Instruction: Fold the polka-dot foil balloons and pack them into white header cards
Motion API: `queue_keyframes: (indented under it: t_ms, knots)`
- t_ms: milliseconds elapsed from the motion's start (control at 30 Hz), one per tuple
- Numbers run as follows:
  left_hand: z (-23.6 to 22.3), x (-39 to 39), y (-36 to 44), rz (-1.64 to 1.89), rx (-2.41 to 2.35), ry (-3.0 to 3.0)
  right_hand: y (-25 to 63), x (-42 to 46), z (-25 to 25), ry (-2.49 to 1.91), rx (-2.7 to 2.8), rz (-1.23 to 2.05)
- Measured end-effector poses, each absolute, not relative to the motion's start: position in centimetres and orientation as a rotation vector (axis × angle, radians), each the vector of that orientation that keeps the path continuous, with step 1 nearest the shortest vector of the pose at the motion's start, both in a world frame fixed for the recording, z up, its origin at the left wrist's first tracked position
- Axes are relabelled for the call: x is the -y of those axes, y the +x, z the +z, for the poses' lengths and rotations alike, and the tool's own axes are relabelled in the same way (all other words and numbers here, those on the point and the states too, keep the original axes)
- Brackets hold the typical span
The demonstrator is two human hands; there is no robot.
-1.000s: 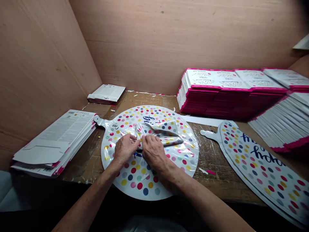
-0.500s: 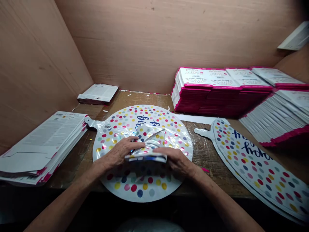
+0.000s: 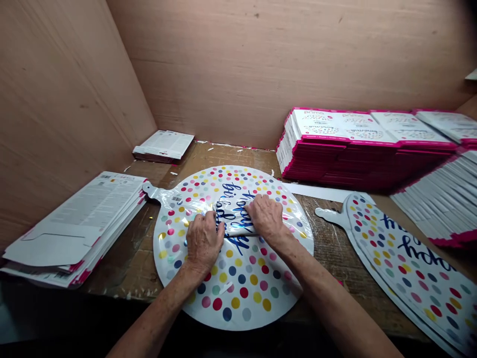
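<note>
- White foil balloon (image 3: 242, 281) with multicolour dots is lying mid-worktop (image 3: 330, 243), its lower curve poking past the front edge.
- Left hand (image 3: 203, 238) is on it, fingers curled; right hand (image 3: 266, 216) has its fingers bunched down. Some folded foil (image 3: 240, 231) sits between them, can't tell if either hand's pinching it.
- Room's tight: just a brown strip between balloon and card stack (image 3: 74, 219) at the left, another before the dotted balloons (image 3: 402, 268) crossing the front edge at right.
- Back edge: small card pile (image 3: 164, 144) near the left corner, pink-edged cards (image 3: 346, 125) toward the right.
- Readable stuff: sideways blue script on the balloon, "happy" plus a word starting "bi", partly covered. Pink-edged cards say "primo" or "prima", not sure. Left stack's print is too tiny.
</note>
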State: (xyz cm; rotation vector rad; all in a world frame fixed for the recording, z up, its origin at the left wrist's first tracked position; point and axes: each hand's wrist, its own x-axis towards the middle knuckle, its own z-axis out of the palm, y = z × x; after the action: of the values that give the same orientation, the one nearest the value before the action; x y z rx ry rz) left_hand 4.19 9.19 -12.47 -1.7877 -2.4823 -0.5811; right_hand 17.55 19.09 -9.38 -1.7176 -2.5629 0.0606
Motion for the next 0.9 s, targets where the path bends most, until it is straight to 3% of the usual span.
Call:
queue_keyframes:
  t_ms: [200, 533, 600, 733, 900]
  knots:
    - [-12.0, -9.5, 3.5, -0.51, 2.51, -1.824, 14.4, -21.4, -6.9, -1.355, 2.944, 0.189]
    - [-12.1, -7.2, 3.2, -1.93, 2.691, -1.708, 16.9, -15.0, -6.7, -1.159, 2.909, 0.554]
    - [-12.0, -6.7, 3.0, -2.062, 2.626, -1.651, 16.2, -14.2, -7.1, -1.149, 2.891, 0.638]
    - [-10.4, -4.7, -0.5, -1.76, 2.638, -1.614, 16.6, -13.3, -8.5, -0.946, 2.781, 0.794]
    - [-7.4, -1.5, -8.4, -0.475, 2.545, -1.301, 21.2, -13.0, -10.6, -0.965, 2.598, 1.02]
